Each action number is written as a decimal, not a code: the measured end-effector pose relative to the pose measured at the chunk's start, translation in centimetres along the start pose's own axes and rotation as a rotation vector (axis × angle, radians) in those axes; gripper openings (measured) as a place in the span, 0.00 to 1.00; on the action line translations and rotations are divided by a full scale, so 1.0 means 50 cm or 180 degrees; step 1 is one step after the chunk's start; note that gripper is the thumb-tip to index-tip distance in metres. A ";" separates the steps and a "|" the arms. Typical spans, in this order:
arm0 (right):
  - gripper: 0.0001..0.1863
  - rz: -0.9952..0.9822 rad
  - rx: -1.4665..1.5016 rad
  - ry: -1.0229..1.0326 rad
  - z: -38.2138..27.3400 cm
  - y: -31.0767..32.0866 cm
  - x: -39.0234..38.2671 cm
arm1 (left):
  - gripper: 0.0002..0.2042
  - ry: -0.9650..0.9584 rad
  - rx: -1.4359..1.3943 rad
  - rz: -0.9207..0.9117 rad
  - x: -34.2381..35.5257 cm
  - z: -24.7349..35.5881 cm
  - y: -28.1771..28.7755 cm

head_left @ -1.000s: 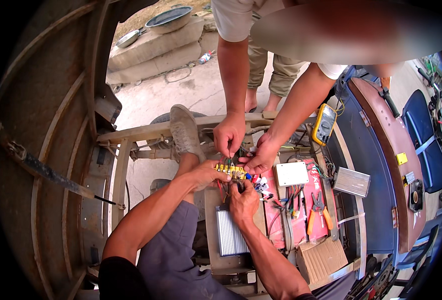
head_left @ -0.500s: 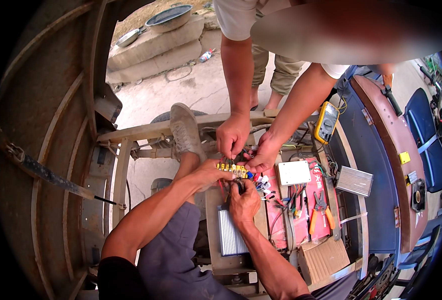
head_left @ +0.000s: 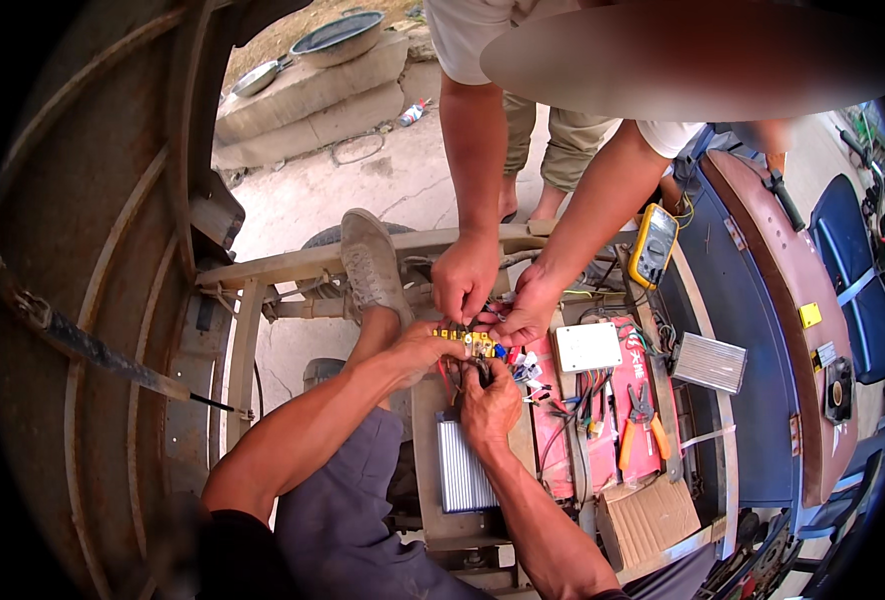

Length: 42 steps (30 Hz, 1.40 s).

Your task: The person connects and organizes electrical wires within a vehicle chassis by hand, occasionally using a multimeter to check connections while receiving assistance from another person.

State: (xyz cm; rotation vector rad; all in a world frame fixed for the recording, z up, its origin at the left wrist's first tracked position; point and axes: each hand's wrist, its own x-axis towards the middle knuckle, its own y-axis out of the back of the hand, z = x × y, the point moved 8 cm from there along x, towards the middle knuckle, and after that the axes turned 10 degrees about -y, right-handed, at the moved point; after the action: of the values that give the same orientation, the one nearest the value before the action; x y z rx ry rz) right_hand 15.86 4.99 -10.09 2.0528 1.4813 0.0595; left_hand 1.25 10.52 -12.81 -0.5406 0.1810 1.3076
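A yellow terminal block is pinched by my left hand from its left side. My right hand is closed just below it, around dark wires at the block's lower edge; exactly what lies between the fingertips is partly hidden. A co-worker's two hands reach from above to the block's top, among small wires. Below my fingers lies a finned silver controller. Right of the block are a cluster of connectors, a white box with wires and orange-handled pliers.
A yellow multimeter, a second finned unit and cardboard surround the frame. A raised rusty panel fills the left, a hinged seat the right. Concrete steps with basins stand behind.
The co-worker's upper left hand has shifted slightly right and down over the block. My hands stay nearly in place.
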 end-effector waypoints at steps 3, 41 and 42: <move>0.13 -0.0069 0.0028 -0.0054 0.000 0.001 0.000 | 0.12 0.0004 -0.0135 0.0231 -0.002 -0.005 0.004; 0.15 -0.0004 0.0218 0.0396 -0.004 0.006 -0.008 | 0.11 -0.0072 -0.0102 0.0526 0.003 -0.028 0.040; 0.14 -0.0011 0.0466 0.0379 0.005 0.003 -0.008 | 0.11 -0.0064 -0.0140 0.0498 0.001 -0.026 0.041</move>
State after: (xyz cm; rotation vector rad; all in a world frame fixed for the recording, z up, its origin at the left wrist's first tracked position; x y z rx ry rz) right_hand 15.92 4.52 -10.12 2.1964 1.6036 0.0750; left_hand -0.48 10.29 -14.50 -0.5591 0.1812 1.4716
